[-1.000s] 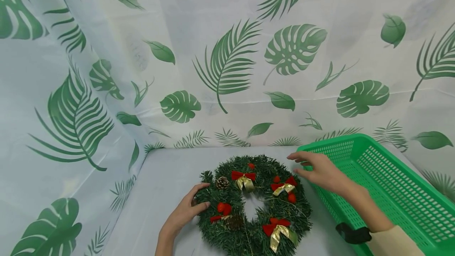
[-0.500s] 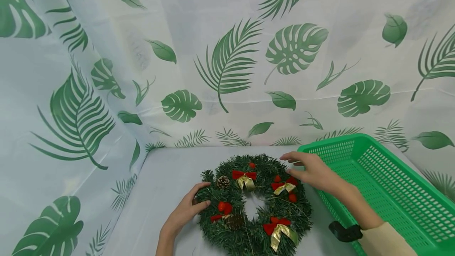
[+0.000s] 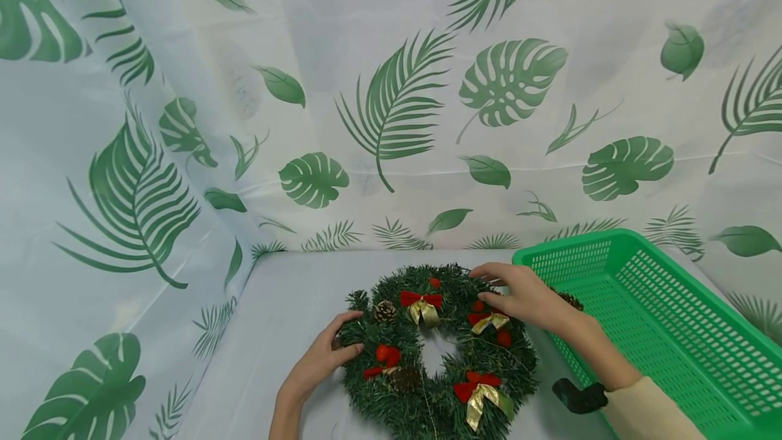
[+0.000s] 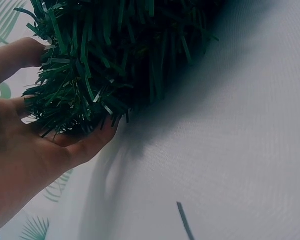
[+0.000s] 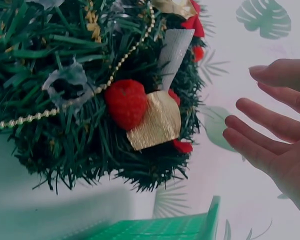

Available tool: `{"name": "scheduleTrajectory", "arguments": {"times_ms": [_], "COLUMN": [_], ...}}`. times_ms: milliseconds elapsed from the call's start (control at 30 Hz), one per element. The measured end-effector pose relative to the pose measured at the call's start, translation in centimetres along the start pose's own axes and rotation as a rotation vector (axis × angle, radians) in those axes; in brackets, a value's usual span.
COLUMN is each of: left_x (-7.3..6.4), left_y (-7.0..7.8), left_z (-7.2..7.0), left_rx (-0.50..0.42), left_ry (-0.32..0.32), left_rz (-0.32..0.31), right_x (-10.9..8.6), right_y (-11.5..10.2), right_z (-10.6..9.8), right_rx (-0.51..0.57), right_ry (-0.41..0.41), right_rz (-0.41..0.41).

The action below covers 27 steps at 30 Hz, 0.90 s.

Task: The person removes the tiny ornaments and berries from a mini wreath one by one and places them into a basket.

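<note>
A green Christmas wreath [image 3: 510, 372] lies on the white table, with red and gold bows [image 3: 421, 307], red berries [image 3: 387, 354] and pine cones [image 3: 385, 312]. My left hand [image 3: 320, 358] holds its left edge. In the left wrist view, the thumb and fingers of that hand [image 4: 35, 145] curl round the green tinsel. Over the upper right of the wreath hovers my right hand [image 3: 519, 294], fingers extended and loosely bent. In the right wrist view this hand [image 5: 275, 132] is apart from the wreath, near a raspberry-like red ornament [image 5: 126, 104] and a gold ribbon [image 5: 157, 122].
To the right stands a green plastic basket [image 3: 690, 270] with perforated walls, close to the wreath. A brown pine cone [image 3: 571, 300] shows inside it, partly behind the right arm. Leaf-printed white sheets [image 3: 391, 209] rise behind the table and on the left.
My right hand has moved left from beside the basket's rim to over the wreath. This uncovers the pine cone in the basket. The left hand keeps its hold and the wreath stays in place.
</note>
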State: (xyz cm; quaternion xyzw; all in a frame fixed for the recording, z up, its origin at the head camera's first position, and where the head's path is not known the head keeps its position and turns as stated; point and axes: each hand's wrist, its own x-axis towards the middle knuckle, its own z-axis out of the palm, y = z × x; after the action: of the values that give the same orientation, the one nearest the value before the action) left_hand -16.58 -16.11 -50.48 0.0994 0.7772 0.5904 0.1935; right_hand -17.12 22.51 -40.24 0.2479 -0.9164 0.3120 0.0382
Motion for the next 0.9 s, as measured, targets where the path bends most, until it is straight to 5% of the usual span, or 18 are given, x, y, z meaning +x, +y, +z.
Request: {"name": "scheduleTrajectory", "arguments": {"times_ms": [900], "left_x": [0.1], "left_y": [-0.2], "left_z": [-0.2], "left_rx": [0.047], "left_ry": [-0.002], "left_rz": [-0.001], "right_x": [1.5], "right_y": [-1.0], "right_z": [2.1], "right_rx": [-0.006], "right_ry": [-0.064], "right_rz": [-0.028]}}
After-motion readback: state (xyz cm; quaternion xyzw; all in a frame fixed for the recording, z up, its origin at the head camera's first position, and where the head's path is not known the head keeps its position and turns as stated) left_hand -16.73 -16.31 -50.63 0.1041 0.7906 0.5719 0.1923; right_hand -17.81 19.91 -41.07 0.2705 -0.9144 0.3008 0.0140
